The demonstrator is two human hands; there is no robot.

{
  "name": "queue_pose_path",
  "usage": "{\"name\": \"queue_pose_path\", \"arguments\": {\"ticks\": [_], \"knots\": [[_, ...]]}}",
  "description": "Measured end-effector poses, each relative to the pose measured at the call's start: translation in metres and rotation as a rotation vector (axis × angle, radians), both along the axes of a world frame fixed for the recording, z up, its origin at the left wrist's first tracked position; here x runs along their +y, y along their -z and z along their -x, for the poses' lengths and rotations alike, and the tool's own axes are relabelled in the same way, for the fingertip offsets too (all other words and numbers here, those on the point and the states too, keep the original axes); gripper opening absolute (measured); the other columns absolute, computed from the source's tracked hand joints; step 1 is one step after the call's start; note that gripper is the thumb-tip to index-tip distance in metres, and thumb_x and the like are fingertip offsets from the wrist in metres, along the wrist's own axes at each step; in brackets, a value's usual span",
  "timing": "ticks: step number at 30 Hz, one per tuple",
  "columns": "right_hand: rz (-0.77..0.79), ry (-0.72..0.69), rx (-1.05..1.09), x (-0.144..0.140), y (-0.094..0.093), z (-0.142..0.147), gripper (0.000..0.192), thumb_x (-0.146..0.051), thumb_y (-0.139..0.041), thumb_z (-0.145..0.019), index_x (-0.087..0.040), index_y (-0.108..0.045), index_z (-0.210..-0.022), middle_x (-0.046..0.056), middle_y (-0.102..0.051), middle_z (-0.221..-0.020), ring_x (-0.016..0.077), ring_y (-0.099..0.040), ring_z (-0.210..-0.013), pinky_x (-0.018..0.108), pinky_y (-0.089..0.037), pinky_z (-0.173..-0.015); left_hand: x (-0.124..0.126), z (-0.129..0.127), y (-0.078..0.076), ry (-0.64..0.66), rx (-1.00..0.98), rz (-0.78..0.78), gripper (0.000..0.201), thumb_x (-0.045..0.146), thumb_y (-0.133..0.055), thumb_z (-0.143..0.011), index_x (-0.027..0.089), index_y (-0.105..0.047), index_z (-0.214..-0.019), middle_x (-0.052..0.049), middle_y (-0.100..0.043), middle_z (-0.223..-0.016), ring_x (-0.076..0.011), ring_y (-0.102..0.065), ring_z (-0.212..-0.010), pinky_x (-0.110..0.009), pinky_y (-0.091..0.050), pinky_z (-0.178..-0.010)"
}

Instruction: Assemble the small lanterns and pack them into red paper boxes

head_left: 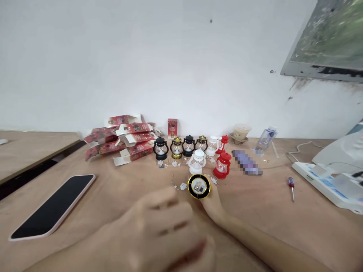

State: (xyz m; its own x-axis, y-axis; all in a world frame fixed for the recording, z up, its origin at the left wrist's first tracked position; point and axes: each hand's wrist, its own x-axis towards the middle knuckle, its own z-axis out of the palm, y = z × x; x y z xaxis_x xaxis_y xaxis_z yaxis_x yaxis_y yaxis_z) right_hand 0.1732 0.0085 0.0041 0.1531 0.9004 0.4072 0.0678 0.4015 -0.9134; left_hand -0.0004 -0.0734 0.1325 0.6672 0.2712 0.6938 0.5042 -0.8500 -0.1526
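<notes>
My right hand (pixel 213 206) is closed around a small black and gold lantern (pixel 199 186). Its round underside faces me, and small parts show in the pale centre. Large and blurred in the foreground, my left hand (pixel 161 234) has its fingers curled together; whatever they may hold is hidden. Just beyond the held lantern stand a white lantern (pixel 197 162) and a red lantern (pixel 222 166). Behind these is a row of several more, including a black lantern (pixel 160 149) and a gold one (pixel 177 148). Bent wire handles and small white pieces (pixel 183 186) lie among them.
Opened red boxes (pixel 133 138) are heaped at the back left, near one upright box (pixel 172 128). A phone (pixel 56 206) lies left. To the right are a screwdriver (pixel 291 187), a power strip (pixel 329 185), a bottle (pixel 266 140) and a cup (pixel 240 133).
</notes>
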Motion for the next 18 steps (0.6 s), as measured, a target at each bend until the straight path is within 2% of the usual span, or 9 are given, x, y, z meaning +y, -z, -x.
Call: {"name": "queue_pose_path", "arguments": {"ticks": [2,3,6,8,10,13,16,17,18], "knots": [[-0.007,0.001,-0.013,-0.001,-0.001,0.0,0.02,-0.025,-0.067,-0.064,-0.02,-0.058,-0.08,0.001,-0.064,-0.077,0.0182,-0.058,-0.07,0.028,-0.047,-0.061,-0.004,0.004,0.016,0.096,0.25,-0.044,0.012,0.022,-0.058,-0.077,0.034,-0.061,-0.075,0.003,-0.053,-0.054,-0.015,-0.047,-0.05,-0.034,-0.043,-0.049],[-0.013,0.004,-0.02,-0.001,-0.001,0.0,0.021,-0.025,-0.067,-0.064,-0.02,-0.058,-0.082,0.001,-0.064,-0.076,0.0179,-0.058,-0.069,0.028,-0.047,-0.06,-0.005,0.007,0.023,0.104,0.355,-0.072,0.013,0.024,-0.06,-0.074,0.036,-0.063,-0.077,0.003,-0.054,-0.057,-0.0157,-0.048,-0.051,-0.035,-0.043,-0.047],[-0.033,0.018,-0.036,0.0,0.001,-0.001,0.022,-0.025,-0.066,-0.064,-0.02,-0.059,-0.083,0.0,-0.064,-0.073,0.0176,-0.058,-0.068,0.028,-0.047,-0.059,-0.002,0.011,0.039,0.072,0.558,-0.145,0.023,0.026,-0.065,-0.064,0.04,-0.066,-0.082,0.001,-0.057,-0.061,-0.0181,-0.049,-0.051,-0.036,-0.04,-0.04],[-0.036,0.02,-0.044,0.001,0.002,-0.002,0.02,-0.026,-0.066,-0.064,-0.02,-0.058,-0.082,0.001,-0.064,-0.074,0.0179,-0.058,-0.069,0.028,-0.047,-0.059,0.0,0.01,0.041,0.038,0.63,-0.185,0.023,0.028,-0.066,-0.062,0.041,-0.067,-0.081,0.0,-0.058,-0.062,-0.0206,-0.052,-0.052,-0.037,-0.038,-0.037],[-0.028,0.019,-0.049,0.001,0.003,-0.002,0.019,-0.026,-0.066,-0.065,-0.02,-0.058,-0.081,0.001,-0.064,-0.075,0.018,-0.059,-0.07,0.028,-0.048,-0.06,0.005,0.009,0.035,0.039,0.603,-0.207,0.018,0.032,-0.064,-0.065,0.041,-0.067,-0.079,-0.002,-0.059,-0.062,-0.023,-0.055,-0.054,-0.038,-0.037,-0.036],[-0.016,0.012,-0.027,0.0,0.003,-0.002,0.017,-0.025,-0.066,-0.066,-0.02,-0.057,-0.079,0.001,-0.064,-0.077,0.0182,-0.059,-0.072,0.028,-0.048,-0.062,0.022,0.008,0.02,0.095,0.397,-0.174,0.015,0.032,-0.058,-0.074,0.039,-0.065,-0.085,-0.001,-0.059,-0.062,-0.0209,-0.056,-0.055,-0.037,-0.042,-0.043],[-0.021,0.018,0.02,-0.001,0.003,-0.001,0.019,-0.023,-0.065,-0.064,-0.021,-0.057,-0.081,0.001,-0.064,-0.08,0.0185,-0.06,-0.074,0.029,-0.049,-0.066,0.055,0.008,0.008,0.09,0.318,-0.162,0.019,0.019,-0.046,-0.085,0.026,-0.064,-0.086,0.0,-0.058,-0.059,-0.0153,-0.053,-0.054,-0.031,-0.042,-0.052],[-0.019,0.024,0.028,0.0,0.003,-0.001,0.021,-0.022,-0.066,-0.063,-0.021,-0.057,-0.082,0.001,-0.065,-0.081,0.0186,-0.06,-0.075,0.03,-0.049,-0.067,0.068,0.008,0.008,0.09,0.285,-0.161,0.022,0.016,-0.043,-0.088,0.023,-0.063,-0.084,0.001,-0.058,-0.058,-0.0141,-0.052,-0.053,-0.029,-0.038,-0.051],[-0.012,0.029,0.03,0.0,0.003,-0.002,0.024,-0.021,-0.067,-0.062,-0.021,-0.057,-0.083,0.001,-0.065,-0.081,0.0188,-0.06,-0.076,0.031,-0.049,-0.068,0.082,0.008,0.01,0.033,0.287,-0.103,0.023,0.015,-0.041,-0.089,0.021,-0.063,-0.086,0.001,-0.061,-0.062,-0.0136,-0.053,-0.055,-0.028,-0.036,-0.051]]}}
